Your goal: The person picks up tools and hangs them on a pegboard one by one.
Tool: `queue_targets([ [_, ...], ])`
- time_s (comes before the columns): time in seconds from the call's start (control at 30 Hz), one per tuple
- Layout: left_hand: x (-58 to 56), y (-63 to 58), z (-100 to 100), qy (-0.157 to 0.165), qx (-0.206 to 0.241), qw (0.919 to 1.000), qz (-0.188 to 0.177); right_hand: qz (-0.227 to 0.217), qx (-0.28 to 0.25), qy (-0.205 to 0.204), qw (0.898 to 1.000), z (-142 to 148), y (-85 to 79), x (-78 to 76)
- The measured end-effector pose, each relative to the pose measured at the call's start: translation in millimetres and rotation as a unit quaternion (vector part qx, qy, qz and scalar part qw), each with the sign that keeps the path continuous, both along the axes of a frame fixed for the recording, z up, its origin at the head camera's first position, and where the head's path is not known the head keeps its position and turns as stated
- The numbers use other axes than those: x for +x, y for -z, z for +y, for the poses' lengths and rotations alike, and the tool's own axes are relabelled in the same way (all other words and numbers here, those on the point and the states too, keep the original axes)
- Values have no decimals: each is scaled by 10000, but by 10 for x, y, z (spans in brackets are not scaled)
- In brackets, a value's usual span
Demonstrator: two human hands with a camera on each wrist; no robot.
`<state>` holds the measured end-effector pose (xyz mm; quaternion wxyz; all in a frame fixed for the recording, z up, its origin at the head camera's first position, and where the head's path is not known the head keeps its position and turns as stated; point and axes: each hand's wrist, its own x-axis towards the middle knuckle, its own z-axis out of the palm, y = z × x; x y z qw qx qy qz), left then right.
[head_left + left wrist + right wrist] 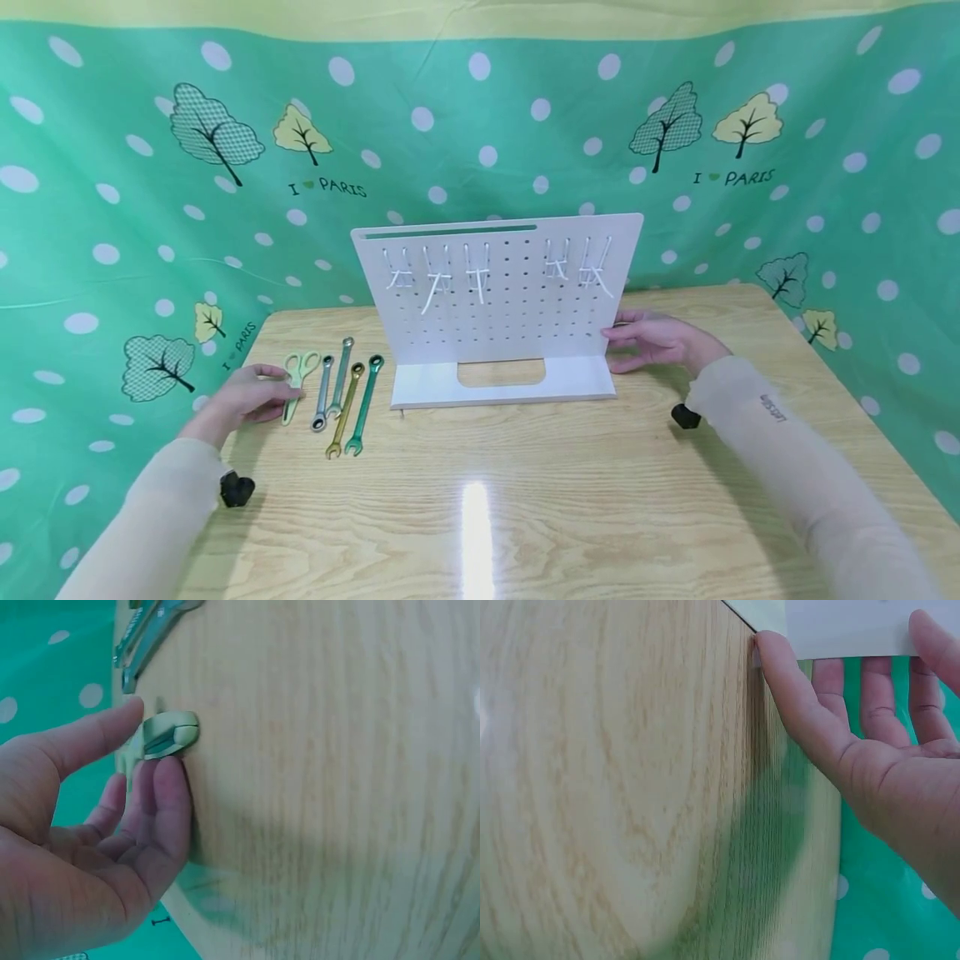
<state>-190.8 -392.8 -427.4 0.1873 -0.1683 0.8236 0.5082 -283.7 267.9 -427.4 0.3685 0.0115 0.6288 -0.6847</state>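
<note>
At the left of the table, my left hand (258, 393) pinches a pair of pale green scissors (293, 375) by the blade part, handle loops pointing away. In the left wrist view the scissors (171, 733) lie between thumb and fingertips. Several ratchet wrenches (365, 408), silver, gold and green, lie side by side just right of them. A white pegboard stand (495, 321) with several wire hooks (477, 271) stands upright at the back centre. My right hand (660, 340) grips its right side edge, with some fingers behind the panel (847, 630) in the right wrist view.
The wooden table (570, 492) extends in front of the stand, with a bright light reflection on it. A green dotted cloth (465, 133) hangs behind and on both sides. The stand's base (427, 387) has a cut-out in the middle.
</note>
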Motion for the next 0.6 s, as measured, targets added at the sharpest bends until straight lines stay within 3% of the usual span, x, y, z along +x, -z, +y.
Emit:
queue_targets([
  [0.37, 54, -43, 111, -1, -471, 9987, 192, -459, -401, 73, 9981, 33, 41, 15],
  [0.6, 58, -38, 142, -83, -554, 9982, 236, -440, -665, 147, 9967, 35, 50, 0],
])
